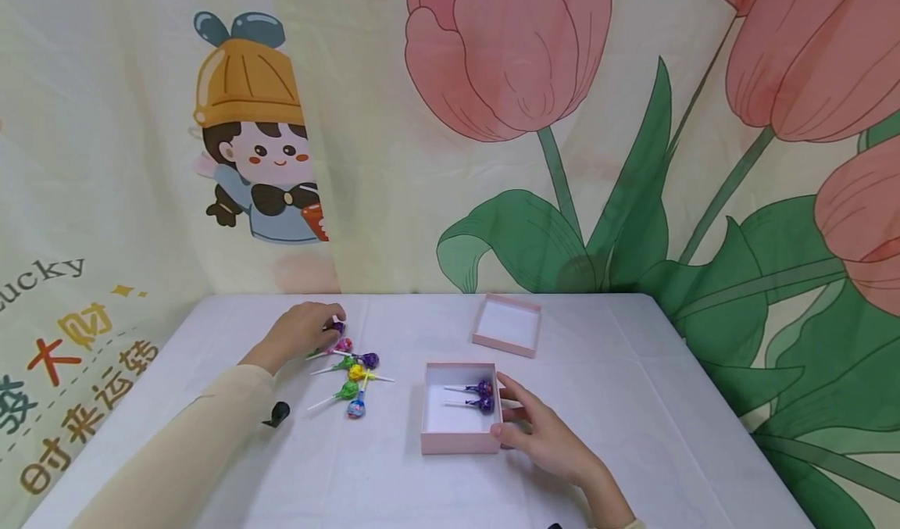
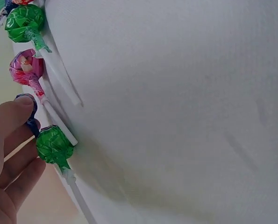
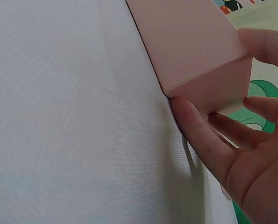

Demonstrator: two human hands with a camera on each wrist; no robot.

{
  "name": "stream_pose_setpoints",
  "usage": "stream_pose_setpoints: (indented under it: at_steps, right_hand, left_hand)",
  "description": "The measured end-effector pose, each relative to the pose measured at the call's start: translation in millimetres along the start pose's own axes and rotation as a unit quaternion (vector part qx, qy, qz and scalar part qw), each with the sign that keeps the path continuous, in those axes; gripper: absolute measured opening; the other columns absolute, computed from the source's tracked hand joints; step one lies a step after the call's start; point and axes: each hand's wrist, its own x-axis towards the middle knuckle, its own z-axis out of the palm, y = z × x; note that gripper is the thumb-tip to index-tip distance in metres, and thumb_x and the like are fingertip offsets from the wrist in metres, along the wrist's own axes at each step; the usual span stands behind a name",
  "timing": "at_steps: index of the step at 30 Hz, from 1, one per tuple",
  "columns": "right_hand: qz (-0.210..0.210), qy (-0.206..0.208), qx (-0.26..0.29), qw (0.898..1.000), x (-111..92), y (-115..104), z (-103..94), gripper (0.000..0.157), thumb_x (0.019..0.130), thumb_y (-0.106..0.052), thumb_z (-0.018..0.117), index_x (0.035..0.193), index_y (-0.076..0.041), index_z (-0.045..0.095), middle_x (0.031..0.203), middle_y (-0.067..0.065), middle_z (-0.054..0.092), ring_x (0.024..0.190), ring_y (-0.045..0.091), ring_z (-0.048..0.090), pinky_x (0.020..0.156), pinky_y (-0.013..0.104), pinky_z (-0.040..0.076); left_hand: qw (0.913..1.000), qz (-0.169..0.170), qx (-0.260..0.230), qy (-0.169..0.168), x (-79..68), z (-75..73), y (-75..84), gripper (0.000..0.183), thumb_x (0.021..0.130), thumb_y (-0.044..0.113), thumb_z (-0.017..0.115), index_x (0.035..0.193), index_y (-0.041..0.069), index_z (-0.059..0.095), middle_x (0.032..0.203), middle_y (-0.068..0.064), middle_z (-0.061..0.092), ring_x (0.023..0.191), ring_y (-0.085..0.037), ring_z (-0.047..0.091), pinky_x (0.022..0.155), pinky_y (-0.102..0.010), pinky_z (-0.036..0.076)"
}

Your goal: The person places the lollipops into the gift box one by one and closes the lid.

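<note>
Purple lollipop [image 1: 340, 328] is sitting at the desk's [image 1: 633, 466] far left, left hand [image 1: 301, 334] pinching it, right hand [image 1: 548, 433] gripping pink box's [image 1: 459, 443] right side, pick-up apparently underway, next move calling for clean lift.

White table [image 1: 619, 392] | loose lollipops [image 1: 355, 409] | open pink box [image 1: 460, 443] | pink lid [image 1: 506, 326] behind

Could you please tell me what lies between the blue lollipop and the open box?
In the head view, only bare white tablecloth lies between the blue lollipop and the open box.
</note>
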Motion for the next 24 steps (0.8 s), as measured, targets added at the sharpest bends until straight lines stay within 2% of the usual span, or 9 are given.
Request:
stream_pose_setpoints:
  at_steps: [4,8,16,24]
  right_hand:
    - [0.003,0.0,0.003,1.0,0,0,0.3,0.085,0.1,-0.041,0.074,0.169,-0.028,0.028,0.163,0.019,0.041,0.135,0.037,0.057,0.099,0.047,0.059]
    - [0.001,-0.001,0.003,1.0,1,1,0.0,0.085,0.1,-0.04,0.074,0.169,-0.027,0.028,0.163,0.02,0.041,0.135,0.037,0.057,0.099,0.048,0.059]
    - [-0.005,-0.004,0.003,1.0,1,3,-0.8,0.084,0.1,-0.039,0.074,0.169,-0.027,0.027,0.163,0.019,0.041,0.135,0.036,0.057,0.099,0.047,0.059]
    - [0.001,-0.002,0.002,1.0,2,2,-0.5,0.084,0.1,-0.04,0.074,0.169,-0.028,0.028,0.163,0.019,0.041,0.134,0.036,0.058,0.099,0.047,0.059]
  left_hand:
    - [0.9999,-0.001,-0.007,0.014,-0.4,-2.8,2.7,0.025,0.096,0.015,0.08,0.12,0.01,0.073,0.098,-0.004,0.074,0.088,-0.024,0.063,0.093,-0.055,0.057]
    - [0.9994,0.014,-0.009,0.031,0.3,-5.6,5.1,0.023,0.095,0.014,0.081,0.117,0.008,0.074,0.095,-0.004,0.074,0.085,-0.023,0.063,0.091,-0.054,0.058]
    - [0.9974,0.012,-0.044,0.055,1.9,-11.0,13.3,0.027,0.095,0.014,0.082,0.121,0.008,0.075,0.103,-0.006,0.074,0.095,-0.025,0.066,0.095,-0.051,0.059]
    - [0.9957,0.03,-0.059,0.065,-1.1,-19.1,35.3,0.027,0.095,0.013,0.081,0.121,0.008,0.075,0.103,-0.006,0.075,0.097,-0.024,0.068,0.092,-0.046,0.061]
